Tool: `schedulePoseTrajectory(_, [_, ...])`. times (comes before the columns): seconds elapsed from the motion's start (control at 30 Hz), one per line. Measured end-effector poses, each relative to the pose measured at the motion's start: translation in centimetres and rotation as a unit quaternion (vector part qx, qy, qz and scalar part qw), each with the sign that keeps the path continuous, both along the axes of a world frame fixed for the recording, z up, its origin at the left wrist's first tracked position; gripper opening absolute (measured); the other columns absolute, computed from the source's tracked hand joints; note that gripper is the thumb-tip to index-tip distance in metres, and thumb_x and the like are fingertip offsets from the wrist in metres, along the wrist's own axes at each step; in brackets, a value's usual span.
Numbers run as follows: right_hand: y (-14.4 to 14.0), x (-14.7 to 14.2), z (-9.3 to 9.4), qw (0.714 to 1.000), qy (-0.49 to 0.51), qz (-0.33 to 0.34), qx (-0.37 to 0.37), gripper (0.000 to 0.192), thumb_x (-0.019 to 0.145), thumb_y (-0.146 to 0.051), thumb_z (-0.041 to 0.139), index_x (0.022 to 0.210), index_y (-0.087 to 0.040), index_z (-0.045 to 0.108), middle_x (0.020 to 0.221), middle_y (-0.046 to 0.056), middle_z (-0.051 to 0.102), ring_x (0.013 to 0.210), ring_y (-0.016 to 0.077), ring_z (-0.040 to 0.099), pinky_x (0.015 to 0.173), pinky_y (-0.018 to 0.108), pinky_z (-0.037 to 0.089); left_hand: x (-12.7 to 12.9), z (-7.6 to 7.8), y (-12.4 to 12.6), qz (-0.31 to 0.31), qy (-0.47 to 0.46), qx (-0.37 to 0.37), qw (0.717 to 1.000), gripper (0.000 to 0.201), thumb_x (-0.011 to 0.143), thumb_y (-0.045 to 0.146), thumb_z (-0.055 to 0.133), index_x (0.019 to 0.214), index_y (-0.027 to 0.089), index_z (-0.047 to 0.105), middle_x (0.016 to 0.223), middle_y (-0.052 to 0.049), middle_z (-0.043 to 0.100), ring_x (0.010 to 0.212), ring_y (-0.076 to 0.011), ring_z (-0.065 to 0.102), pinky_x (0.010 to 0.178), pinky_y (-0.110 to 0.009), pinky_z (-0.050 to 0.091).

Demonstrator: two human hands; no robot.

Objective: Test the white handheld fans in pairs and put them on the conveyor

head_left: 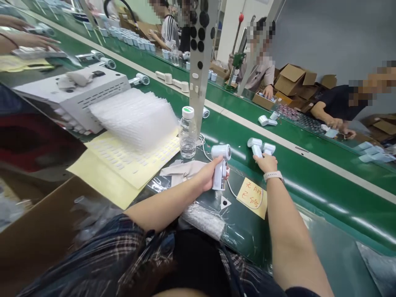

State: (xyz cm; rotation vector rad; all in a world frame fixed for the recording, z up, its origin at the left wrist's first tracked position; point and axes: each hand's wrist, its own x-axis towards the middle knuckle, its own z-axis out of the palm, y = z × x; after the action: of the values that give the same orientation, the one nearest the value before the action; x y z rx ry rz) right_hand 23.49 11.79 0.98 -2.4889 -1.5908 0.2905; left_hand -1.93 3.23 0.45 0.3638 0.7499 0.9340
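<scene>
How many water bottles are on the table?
1. A clear plastic water bottle with a white cap stands upright beside the yellow sticker sheets, just ahead of the left hand. More may be hidden farther down the line.

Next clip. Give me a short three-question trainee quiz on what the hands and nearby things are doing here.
1. True or false: the left hand grips a white handheld device upright by its handle.
2. What does the right hand touch? A) water bottle B) white devices on the green belt C) yellow note
3. What is on the right wrist?

Key: 1 true. 2 B. 3 A white watch band.
</scene>
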Motion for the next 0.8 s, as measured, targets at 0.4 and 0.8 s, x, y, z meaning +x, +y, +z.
schedulePoseTrajectory(0.4, [-13.1, -8.6, -1.8, 0.947, 0.163, 0.266, 0.081, 0.055, 0.099, -0.06, 0.053, 0.127, -0.022, 0.08, 0.138, 0.017, 0.061, 0.136, 0.039, 0.053, 0.122, 0.056, 0.038, 0.1, -1.0, 0.2, 0.067, -0.09, 0.065, 0.992, 0.064, 0.094, 0.072, 0.069, 0.116, 0.012, 0.074, 0.1, -0.014, 0.081, 0.103, -0.0283, 0.079, 0.101, -0.041, 0.061])
schedulePoseTrajectory(0.8, [-17.1, -7.4, -1.0, 0.945, 0.181, 0.274, -0.004, 0.02, 0.092, -0.032, 0.063, 0.108, -0.023, 0.071, 0.087, 0.006, 0.075, 0.079, 0.0247, 0.068, 0.073, 0.035, 0.05, -2.0, 0.2, -0.2, 0.046, -0.105, 0.226, 0.967, 0.074, 0.067, 0.085, 0.085, 0.088, 0.017, 0.066, 0.108, -0.013, 0.078, 0.13, -0.0357, 0.07, 0.1, -0.042, 0.062])
